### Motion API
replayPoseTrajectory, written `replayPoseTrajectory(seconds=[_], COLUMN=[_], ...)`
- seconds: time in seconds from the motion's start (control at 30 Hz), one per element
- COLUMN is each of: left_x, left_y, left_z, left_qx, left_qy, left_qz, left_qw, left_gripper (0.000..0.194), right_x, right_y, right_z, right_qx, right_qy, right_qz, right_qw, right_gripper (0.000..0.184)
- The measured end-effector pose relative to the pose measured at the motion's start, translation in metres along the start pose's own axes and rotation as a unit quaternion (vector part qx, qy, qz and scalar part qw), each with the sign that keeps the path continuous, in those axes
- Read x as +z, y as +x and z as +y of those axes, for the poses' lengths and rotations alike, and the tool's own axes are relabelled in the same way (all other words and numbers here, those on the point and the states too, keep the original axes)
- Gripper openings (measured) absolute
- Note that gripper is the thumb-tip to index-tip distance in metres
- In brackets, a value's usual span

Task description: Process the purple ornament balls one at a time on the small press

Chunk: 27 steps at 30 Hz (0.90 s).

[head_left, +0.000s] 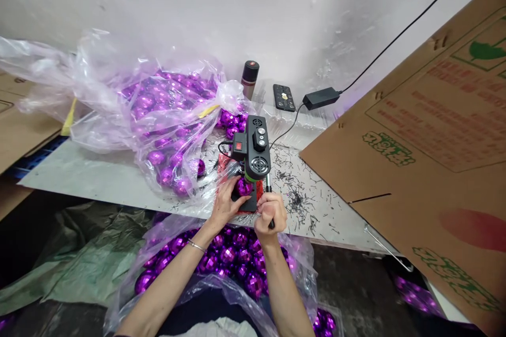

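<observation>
A small black bench drill (255, 150) stands at the near edge of the white table (98, 179). Under its head sits a purple mirror ball (243, 187) on the black base. My left hand (226, 202) has its fingers closed round that ball and holds it in place. My right hand (269, 213) is a fist wrapped round the drill's black lever handle (269, 189), just right of the ball. A thin bracelet is on my left wrist.
A clear plastic bag of purple balls (166, 116) lies on the table to the left; another bag of balls (233, 263) sits below near my lap. Large cardboard sheet (435, 131) leans at right. Bottle (250, 78), remote (283, 97), power adapter (321, 98) stand by the wall. Black shavings (296, 189) litter the table.
</observation>
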<state>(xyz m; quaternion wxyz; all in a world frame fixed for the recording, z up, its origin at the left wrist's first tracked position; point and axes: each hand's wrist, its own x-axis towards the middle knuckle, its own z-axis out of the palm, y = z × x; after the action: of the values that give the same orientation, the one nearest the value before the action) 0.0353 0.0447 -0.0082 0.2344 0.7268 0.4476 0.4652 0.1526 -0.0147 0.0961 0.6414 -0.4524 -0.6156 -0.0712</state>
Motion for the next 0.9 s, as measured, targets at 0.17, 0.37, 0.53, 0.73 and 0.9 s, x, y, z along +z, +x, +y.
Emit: replayPoseTrajectory(seconds=[0.17,0.37,0.53,0.73,0.9], left_x=[0.002,0.003,0.002,0.001,0.001], left_y=[-0.002,-0.001,0.001,0.001,0.003], left_z=[0.0,0.0,0.001,0.002,-0.003], left_qx=[-0.013,-0.011,-0.002,-0.007,-0.008], left_qy=[0.01,0.006,-0.002,-0.006,-0.021], left_qz=[0.007,0.003,0.005,0.001,-0.009], left_qw=[1.0,1.0,1.0,1.0,1.0], left_gripper=[0.056,0.055,0.054,0.056,0.061], right_x=[0.003,0.009,0.007,0.001,0.0], right_y=[-0.011,-0.022,-0.02,0.023,0.056], right_z=[0.009,0.019,0.02,-0.011,-0.032], right_qx=[-0.007,-0.009,-0.055,0.05,0.139], right_qy=[-0.001,0.016,-0.017,0.016,0.02], right_qz=[0.012,0.03,-0.005,0.031,0.028], right_qw=[1.0,0.999,0.998,0.998,0.99], right_gripper=[0.03,0.032,0.034,0.038,0.04])
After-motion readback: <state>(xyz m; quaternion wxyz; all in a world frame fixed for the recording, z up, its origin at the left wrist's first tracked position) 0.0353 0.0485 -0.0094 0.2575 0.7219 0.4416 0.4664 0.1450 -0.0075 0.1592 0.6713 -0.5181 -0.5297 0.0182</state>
